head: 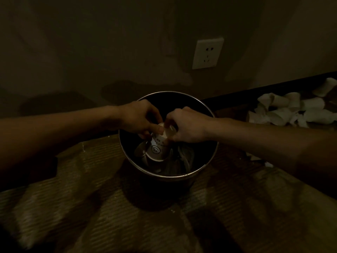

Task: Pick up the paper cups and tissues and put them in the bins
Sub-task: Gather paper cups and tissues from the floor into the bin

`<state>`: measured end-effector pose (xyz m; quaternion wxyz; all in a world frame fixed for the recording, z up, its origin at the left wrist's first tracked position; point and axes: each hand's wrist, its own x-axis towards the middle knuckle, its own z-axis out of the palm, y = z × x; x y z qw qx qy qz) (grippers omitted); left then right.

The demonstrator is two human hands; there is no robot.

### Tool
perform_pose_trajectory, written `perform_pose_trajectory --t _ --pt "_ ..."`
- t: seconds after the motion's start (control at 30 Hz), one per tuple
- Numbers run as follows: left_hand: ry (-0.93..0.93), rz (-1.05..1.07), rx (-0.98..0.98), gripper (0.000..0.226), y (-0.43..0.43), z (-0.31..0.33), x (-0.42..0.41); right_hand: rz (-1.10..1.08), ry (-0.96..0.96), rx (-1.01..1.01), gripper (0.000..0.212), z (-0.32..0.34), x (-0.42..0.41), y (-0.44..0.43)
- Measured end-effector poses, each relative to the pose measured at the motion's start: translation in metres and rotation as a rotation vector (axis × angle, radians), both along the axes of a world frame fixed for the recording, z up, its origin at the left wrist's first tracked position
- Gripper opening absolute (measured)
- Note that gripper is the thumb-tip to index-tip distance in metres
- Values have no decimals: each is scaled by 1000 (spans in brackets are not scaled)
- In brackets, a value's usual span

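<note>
Bin (169, 177) stands on the striped carpet (109, 216), cups (279, 103) and tissues (299, 121) heaped nearby

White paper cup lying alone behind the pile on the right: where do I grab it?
Grip the white paper cup across its side wall, mid-length, coming down from above. It lies on its side at the far edge of the heap of cups and tissues, so its rounded wall faces up, uncovered.

Your bare forearms come in from both sides and meet in the middle, wrists nearly level. Your left hand (138, 119) is palm down, its fingers (157, 128) curled round the upper end of a cup (156, 147). Your right hand (187, 125) sits just beside it, knuckles up, fingers bent and pinching at that cup's top too.
</note>
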<state>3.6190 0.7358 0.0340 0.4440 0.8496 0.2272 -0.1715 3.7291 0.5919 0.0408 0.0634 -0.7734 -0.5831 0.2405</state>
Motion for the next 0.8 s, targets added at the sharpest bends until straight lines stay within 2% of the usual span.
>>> perform_pose_trajectory --t 0.17,0.27,0.43,0.53,0.6,0.8 --pt "-32 -49 154 8 -4 22 11 -15 26 61 35 23 5 -8" --pt "-128 -84 391 21 -13 46 25 -67 75 150 26 45 15 -30" --pt "-305 -193 552 30 -54 85 53 -216 114 243 13 71 48 -90" --pt "-429 -254 542 33 -93 103 81 -340 108 271 11 77 82 -142" --pt "-464 -277 466 33 -121 104 104 -441 90 281 10 68 106 -176" --pt "-330 -350 327 18 -200 34 186 -678 94 210 8 -10 157 -263"
